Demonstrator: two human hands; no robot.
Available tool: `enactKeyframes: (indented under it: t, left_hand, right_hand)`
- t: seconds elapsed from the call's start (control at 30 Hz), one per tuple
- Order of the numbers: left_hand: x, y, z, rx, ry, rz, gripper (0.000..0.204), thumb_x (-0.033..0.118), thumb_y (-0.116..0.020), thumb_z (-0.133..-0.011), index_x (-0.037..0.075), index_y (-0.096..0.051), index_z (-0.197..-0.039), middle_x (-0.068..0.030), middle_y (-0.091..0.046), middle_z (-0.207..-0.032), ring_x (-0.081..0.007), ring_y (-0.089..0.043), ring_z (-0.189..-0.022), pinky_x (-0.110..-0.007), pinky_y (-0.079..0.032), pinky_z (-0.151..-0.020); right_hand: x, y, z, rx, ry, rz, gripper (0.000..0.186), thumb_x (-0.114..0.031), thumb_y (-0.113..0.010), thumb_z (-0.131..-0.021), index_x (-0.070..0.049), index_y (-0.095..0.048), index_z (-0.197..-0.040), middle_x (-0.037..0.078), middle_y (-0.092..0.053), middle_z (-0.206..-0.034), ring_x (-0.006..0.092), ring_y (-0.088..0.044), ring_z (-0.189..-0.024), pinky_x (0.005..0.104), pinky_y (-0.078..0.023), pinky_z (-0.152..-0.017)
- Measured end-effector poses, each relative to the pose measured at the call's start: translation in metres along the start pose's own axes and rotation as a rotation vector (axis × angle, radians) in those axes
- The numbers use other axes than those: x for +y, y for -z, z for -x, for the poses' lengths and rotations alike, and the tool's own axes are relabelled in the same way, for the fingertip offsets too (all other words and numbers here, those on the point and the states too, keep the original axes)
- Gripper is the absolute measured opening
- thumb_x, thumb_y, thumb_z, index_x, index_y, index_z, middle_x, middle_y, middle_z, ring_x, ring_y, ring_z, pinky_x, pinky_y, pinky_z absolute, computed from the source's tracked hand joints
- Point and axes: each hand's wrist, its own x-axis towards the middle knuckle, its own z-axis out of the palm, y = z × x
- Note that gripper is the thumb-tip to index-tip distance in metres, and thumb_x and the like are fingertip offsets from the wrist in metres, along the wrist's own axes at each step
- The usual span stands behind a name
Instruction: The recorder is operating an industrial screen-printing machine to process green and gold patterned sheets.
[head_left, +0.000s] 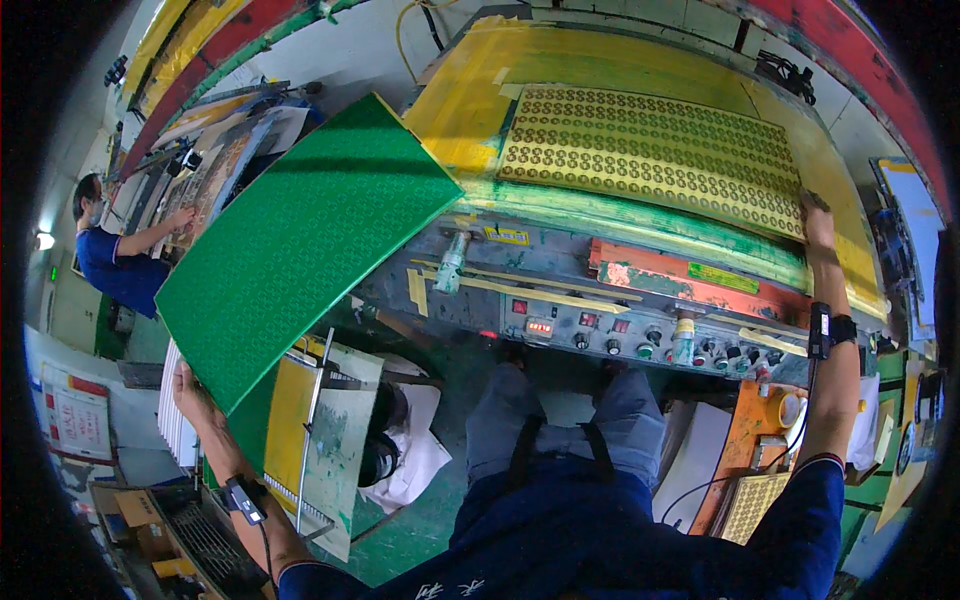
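Note:
My left hand grips the lower corner of a large green circuit panel, tilted up at the left beside the machine. Faint rows of a small pattern cover its face, and its far end reaches over the edge of the yellow machine bed. On that bed lies a panel with rows of dark round marks. My right hand is closed at this panel's right edge, with the fingertips partly hidden. Both arms are spread wide.
Below the bed is a control panel with knobs and a red display. A slotted rack stands at lower left. An orange surface at lower right bears a tape roll and patterned panels. A co-worker works at far left.

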Motion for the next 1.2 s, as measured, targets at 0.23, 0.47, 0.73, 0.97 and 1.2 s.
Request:
enactKeyframes:
  t: [0.23, 0.47, 0.73, 0.97, 1.2]
  left_hand:
    - [-0.007, 0.012, 0.000, -0.007, 0.024, -0.016, 0.022, 0.017, -0.051, -0.097, 0.000, -0.059, -0.108, -0.0095, -0.065, -0.101, -0.0169, -0.061, -0.089, -0.030, -0.049, -0.079]
    - [-0.015, 0.019, -0.003, -0.017, 0.011, -0.019, 0.021, 0.017, -0.050, -0.097, 0.000, -0.060, -0.106, -0.0080, -0.065, -0.099, -0.0145, -0.060, -0.086, -0.028, -0.048, -0.077]
    - [-0.010, 0.018, -0.001, 0.009, 0.005, -0.022, 0.020, 0.017, -0.051, -0.097, 0.001, -0.061, -0.104, -0.0076, -0.065, -0.097, -0.0141, -0.060, -0.084, -0.028, -0.049, -0.076]
    - [-0.007, 0.009, 0.001, 0.001, -0.079, -0.076, 0.022, 0.015, -0.056, -0.094, -0.001, -0.059, -0.109, -0.0077, -0.064, -0.097, -0.0159, -0.061, -0.086, -0.029, -0.050, -0.077]
    - [0.026, -0.012, 0.045, 0.119, -0.170, 0.051, 0.009, 0.008, -0.053, -0.094, 0.002, -0.059, -0.093, -0.0033, -0.061, -0.090, -0.0107, -0.056, -0.081, -0.026, -0.048, -0.072]
  right_hand:
    - [-0.015, 0.016, 0.004, -0.044, 0.079, 0.566, 0.016, -0.018, -0.057, -0.089, -0.005, -0.063, -0.095, 0.002, -0.058, -0.080, 0.0099, -0.049, -0.066, 0.0268, -0.040, -0.058]
    - [-0.059, -0.005, 0.033, -0.024, -0.104, 0.495, 0.017, -0.022, -0.059, -0.087, -0.006, -0.062, -0.086, 0.000, -0.051, -0.063, 0.0089, -0.044, -0.053, 0.0261, -0.034, -0.047]
    - [-0.002, 0.016, -0.021, -0.161, 0.088, 0.622, 0.024, -0.025, -0.059, -0.088, -0.003, -0.062, -0.097, 0.005, -0.055, -0.070, 0.0151, -0.049, -0.058, 0.0308, -0.040, -0.051]
    - [0.003, 0.021, -0.044, -0.227, 0.379, 0.851, 0.030, -0.024, -0.059, -0.091, -0.002, -0.058, -0.112, 0.012, -0.063, -0.103, 0.0227, -0.060, -0.093, 0.0340, -0.047, -0.084]
    - [-0.130, -0.257, 0.108, -0.754, 0.091, 0.332, 0.056, -0.043, -0.054, -0.091, -0.005, -0.052, -0.131, 0.011, -0.059, -0.125, 0.0200, -0.053, -0.112, 0.0340, -0.040, -0.095]
